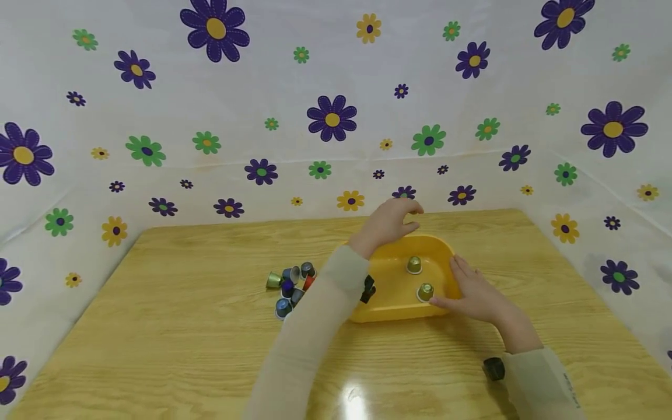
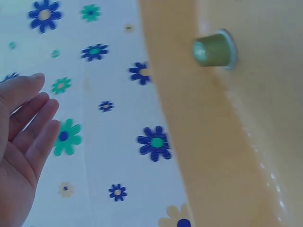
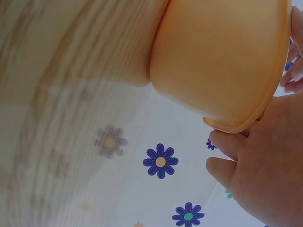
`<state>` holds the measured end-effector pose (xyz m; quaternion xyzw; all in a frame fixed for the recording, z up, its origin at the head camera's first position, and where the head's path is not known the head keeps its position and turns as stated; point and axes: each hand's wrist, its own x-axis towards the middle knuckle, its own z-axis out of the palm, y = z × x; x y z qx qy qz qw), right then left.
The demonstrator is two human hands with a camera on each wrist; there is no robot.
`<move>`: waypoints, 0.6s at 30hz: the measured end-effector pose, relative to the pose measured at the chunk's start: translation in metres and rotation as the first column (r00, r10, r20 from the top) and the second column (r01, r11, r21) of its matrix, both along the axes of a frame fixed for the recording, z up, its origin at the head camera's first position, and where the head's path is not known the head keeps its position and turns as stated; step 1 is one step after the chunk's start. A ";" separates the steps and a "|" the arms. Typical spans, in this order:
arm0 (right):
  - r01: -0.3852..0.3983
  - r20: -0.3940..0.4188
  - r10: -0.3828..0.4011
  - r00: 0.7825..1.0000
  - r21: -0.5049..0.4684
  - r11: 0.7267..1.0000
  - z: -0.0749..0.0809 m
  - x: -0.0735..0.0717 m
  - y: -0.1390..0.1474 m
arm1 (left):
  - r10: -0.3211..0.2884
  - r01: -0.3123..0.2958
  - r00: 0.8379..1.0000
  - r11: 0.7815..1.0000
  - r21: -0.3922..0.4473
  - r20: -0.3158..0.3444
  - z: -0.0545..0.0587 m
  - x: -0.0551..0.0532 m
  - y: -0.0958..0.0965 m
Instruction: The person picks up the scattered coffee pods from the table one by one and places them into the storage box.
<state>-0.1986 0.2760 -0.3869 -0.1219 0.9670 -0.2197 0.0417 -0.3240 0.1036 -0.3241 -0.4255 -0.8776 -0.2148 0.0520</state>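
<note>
A yellow plastic tub (image 1: 399,315) sits on the table, with two gold-green coffee capsules, one at the back (image 1: 414,264) and one at the front (image 1: 426,291), standing on its floor. My right hand (image 1: 475,297) grips the tub's right end, thumb by the front capsule; in the right wrist view, fingers of the right hand (image 3: 270,161) bend over the rim. Above the tub's back left part hovers my left hand (image 1: 385,224), holding nothing. The left wrist view shows the left hand (image 2: 23,142) with loosely bent fingers, and one green capsule (image 2: 215,49) in the tub.
Left of the tub lies a loose heap of several coffee capsules, among them a blue one (image 1: 283,307), a green one (image 1: 273,280) and a red one (image 1: 308,283). My left forearm partly covers the heap. Flower-patterned cloth (image 1: 294,76) hangs behind the wooden table (image 1: 173,326).
</note>
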 end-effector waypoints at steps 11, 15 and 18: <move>-0.004 0.026 0.004 1.000 0.000 1.000 -0.001 -0.001 0.000 | 0.053 -0.075 0.997 0.882 0.466 0.059 0.021 0.033 -0.056; -0.004 0.026 0.004 1.000 0.006 1.000 -0.001 -0.001 -0.001 | 0.054 -0.060 0.998 0.859 0.508 0.026 0.024 0.048 -0.075; -0.004 0.029 0.004 1.000 0.003 1.000 -0.001 0.000 -0.002 | 0.054 -0.044 0.999 0.863 0.503 -0.005 0.022 0.057 -0.088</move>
